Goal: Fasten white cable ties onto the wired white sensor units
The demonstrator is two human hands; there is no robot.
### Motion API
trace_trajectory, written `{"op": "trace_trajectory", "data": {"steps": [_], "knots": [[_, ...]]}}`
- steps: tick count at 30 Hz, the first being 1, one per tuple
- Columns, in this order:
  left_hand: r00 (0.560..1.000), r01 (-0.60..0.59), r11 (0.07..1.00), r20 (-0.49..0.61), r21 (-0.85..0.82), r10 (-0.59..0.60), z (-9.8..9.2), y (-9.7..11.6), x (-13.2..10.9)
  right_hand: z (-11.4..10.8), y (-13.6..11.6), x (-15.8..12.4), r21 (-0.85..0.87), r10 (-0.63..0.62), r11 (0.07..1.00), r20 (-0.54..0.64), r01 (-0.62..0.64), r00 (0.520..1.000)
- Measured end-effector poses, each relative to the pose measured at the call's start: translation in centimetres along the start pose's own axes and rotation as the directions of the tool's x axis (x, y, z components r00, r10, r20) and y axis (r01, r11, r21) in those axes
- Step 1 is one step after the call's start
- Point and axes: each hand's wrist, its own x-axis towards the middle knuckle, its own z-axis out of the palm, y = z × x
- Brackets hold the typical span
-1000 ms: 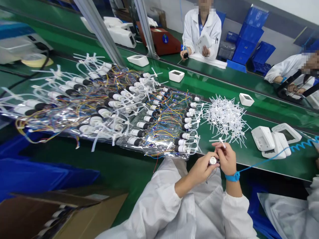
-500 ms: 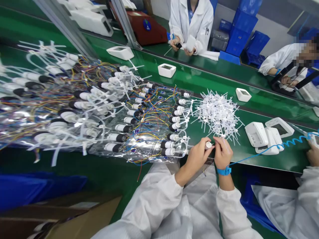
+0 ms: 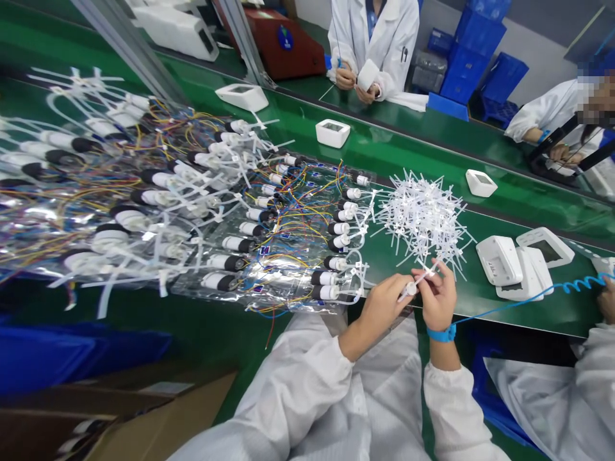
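My left hand (image 3: 384, 301) is closed round a small white cylindrical part (image 3: 409, 289) at the near edge of the green table (image 3: 504, 320). My right hand (image 3: 438, 296), with a blue wrist strap (image 3: 441, 334), pinches a white cable tie (image 3: 423, 276) against that part. Just beyond my hands lies a heap of loose white cable ties (image 3: 423, 214). To the left, rows of white and black cylinders with coloured wires and ties (image 3: 216, 205) lie on clear plastic sheets.
White device housings (image 3: 521, 262) sit right of the tie heap, others (image 3: 332, 131) on the green conveyor. A blue coiled cord (image 3: 552, 291) runs right from my strap. Workers in white coats sit opposite (image 3: 372, 38) and at my right. A cardboard box (image 3: 120, 416) stands lower left.
My hands rose from my lap to the table edge. The cable tie in my right hand now points up to the right over the white part. The view shifted slightly.
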Motion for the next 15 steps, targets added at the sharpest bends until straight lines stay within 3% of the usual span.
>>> {"op": "trace_trajectory", "data": {"steps": [3,7,15], "knots": [[1.000,0.012,0.997,0.004,-0.073,-0.012,0.4,1.1,0.7,-0.7,0.0,0.9,0.053,0.046,0.998,-0.036,-0.044,0.998],[0.999,0.027,0.983,0.036,-0.183,-0.020,1.2,2.5,1.9,-1.4,0.2,2.3,0.229,-0.043,0.971,-0.088,0.062,0.995],[0.983,0.152,0.973,0.125,-0.173,-0.131,0.9,2.4,2.3,-1.7,-0.4,2.6,0.263,-0.012,0.965,0.065,-0.006,0.998]]}}
